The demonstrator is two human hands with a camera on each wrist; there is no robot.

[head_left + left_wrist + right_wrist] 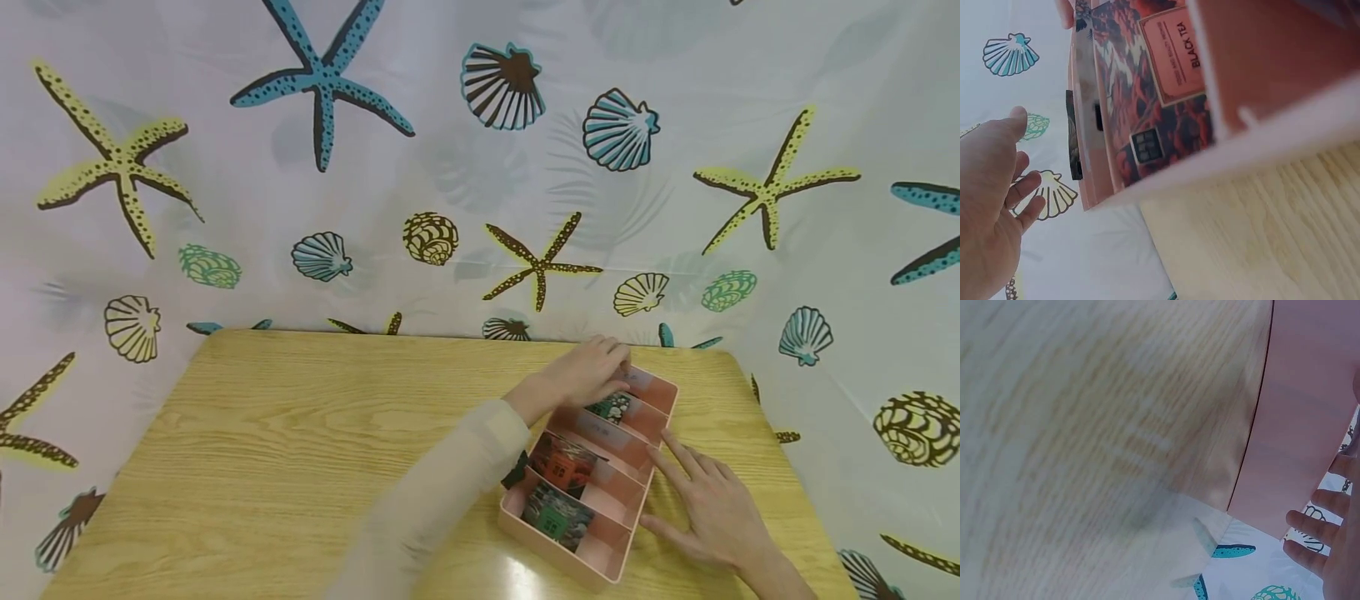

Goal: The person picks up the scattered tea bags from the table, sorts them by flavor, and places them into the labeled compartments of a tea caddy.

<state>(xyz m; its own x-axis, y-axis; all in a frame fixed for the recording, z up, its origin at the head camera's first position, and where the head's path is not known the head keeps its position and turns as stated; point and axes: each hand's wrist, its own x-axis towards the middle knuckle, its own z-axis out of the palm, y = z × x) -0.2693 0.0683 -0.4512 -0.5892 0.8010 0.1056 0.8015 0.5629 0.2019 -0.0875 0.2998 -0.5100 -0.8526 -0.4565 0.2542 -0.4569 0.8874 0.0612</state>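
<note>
A long pink divided box (558,557) lies slanted on the table. My left hand (588,373) is over its far end, fingers bent down at the far left corner. In the left wrist view that hand (991,194) has loosely bent fingers and nothing in them. Along the box's right side, my right hand (716,510) rests with spread fingers, fingertips at the wall. Inside stand a red tea packet (561,467) labelled black tea, a grey-green packet (557,518) in the nearest compartment, and a dark speckled packet (613,407) farther back.
A dark piece (515,472) pokes out at the box's left side. The wooden table (300,450) ends at a hanging cloth (390,167) printed with starfish and shells, behind and at both sides.
</note>
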